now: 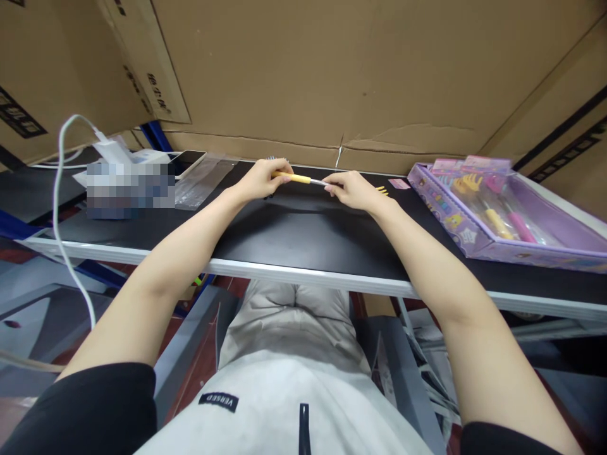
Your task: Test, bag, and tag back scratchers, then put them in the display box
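Note:
A back scratcher with a yellow handle and a thin metal rod is held level above the black tabletop. My left hand closes round the handle's left end. The fingers of my right hand pinch the metal rod. Yellow claw prongs stick out past my right hand, which hides the part between. Behind my left hand a small dark thing with light prongs is mostly covered.
On the right stands a purple display box holding several bagged back scratchers, some yellow and pink. A pink card lies beside it. At left are a clear plastic bag, a phone and a charger with a white cable. Cardboard walls the back.

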Demonstrator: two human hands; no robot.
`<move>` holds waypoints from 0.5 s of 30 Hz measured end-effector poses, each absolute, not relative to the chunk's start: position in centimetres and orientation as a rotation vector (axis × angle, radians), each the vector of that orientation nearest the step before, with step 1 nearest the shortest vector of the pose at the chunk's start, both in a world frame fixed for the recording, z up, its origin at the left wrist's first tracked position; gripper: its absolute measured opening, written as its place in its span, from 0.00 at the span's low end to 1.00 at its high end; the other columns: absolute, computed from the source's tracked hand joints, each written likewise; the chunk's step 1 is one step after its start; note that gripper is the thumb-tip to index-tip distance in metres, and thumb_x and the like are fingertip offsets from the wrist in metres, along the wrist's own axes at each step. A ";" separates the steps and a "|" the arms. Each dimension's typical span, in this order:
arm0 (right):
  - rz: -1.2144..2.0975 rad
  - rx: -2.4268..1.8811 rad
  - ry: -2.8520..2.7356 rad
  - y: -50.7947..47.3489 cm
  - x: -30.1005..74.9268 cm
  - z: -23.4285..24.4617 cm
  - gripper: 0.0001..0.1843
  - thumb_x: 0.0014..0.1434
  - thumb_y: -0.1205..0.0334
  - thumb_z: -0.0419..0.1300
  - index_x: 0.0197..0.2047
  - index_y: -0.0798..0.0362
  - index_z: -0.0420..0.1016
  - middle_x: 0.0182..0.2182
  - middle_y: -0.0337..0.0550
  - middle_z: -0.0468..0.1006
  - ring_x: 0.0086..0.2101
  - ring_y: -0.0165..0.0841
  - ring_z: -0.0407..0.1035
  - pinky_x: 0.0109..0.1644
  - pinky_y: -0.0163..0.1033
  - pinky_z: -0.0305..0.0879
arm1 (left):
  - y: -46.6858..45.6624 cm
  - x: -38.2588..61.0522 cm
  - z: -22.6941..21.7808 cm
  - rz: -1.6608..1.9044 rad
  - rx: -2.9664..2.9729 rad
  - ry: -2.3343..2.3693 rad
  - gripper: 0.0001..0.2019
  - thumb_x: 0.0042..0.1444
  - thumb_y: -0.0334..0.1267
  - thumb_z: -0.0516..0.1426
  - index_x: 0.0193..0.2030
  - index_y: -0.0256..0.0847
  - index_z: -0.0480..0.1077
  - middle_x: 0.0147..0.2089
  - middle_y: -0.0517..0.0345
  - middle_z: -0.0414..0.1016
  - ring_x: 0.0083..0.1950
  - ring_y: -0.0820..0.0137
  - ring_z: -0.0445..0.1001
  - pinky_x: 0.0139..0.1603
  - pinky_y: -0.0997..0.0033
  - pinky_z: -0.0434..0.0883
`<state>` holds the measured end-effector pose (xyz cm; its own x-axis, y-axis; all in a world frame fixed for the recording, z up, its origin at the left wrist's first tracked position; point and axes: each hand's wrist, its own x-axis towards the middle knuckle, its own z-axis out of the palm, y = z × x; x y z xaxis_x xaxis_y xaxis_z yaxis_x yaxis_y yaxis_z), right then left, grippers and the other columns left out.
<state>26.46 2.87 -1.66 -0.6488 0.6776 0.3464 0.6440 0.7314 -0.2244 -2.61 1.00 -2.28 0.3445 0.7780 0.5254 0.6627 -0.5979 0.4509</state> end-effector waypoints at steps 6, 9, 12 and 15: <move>-0.101 -1.042 -2.463 3.8 26.8 -2.0 0.23 0.75 0.54 0.56 0.61 0.55 0.85 0.50 0.56 0.87 0.50 0.47 0.80 0.57 0.49 0.71 | 1.4 -2.1 -2.8 1.146 2.380 1.398 0.09 0.60 0.39 0.59 0.43 0.41 0.79 0.39 0.56 0.80 0.45 0.61 0.76 0.54 0.60 0.70; -0.163 -1.108 -2.443 4.7 28.1 -1.7 0.22 0.73 0.51 0.59 0.60 0.55 0.85 0.51 0.58 0.87 0.51 0.49 0.79 0.59 0.54 0.70 | 1.8 -2.4 -2.7 1.163 2.352 1.435 0.09 0.60 0.39 0.60 0.44 0.41 0.79 0.40 0.55 0.80 0.44 0.61 0.75 0.53 0.61 0.70; -0.221 -1.123 -2.454 5.5 29.2 -1.5 0.21 0.75 0.51 0.57 0.57 0.53 0.86 0.48 0.56 0.87 0.50 0.49 0.78 0.60 0.57 0.67 | 2.3 -3.2 -2.6 1.190 2.326 1.451 0.08 0.60 0.40 0.61 0.43 0.41 0.78 0.40 0.54 0.81 0.45 0.61 0.74 0.53 0.62 0.71; -0.300 -1.119 -2.442 5.8 29.7 -1.5 0.22 0.78 0.50 0.53 0.53 0.52 0.86 0.45 0.55 0.86 0.48 0.48 0.77 0.61 0.59 0.64 | 2.9 -4.2 -2.8 1.193 2.308 1.482 0.08 0.61 0.44 0.63 0.40 0.42 0.77 0.39 0.53 0.80 0.46 0.60 0.74 0.52 0.63 0.70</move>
<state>29.70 5.79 -1.46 -0.5790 0.6655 0.4711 0.7597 0.6501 0.0154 -4.22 2.91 -2.81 0.1952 0.8201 0.5378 0.7002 -0.5005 0.5091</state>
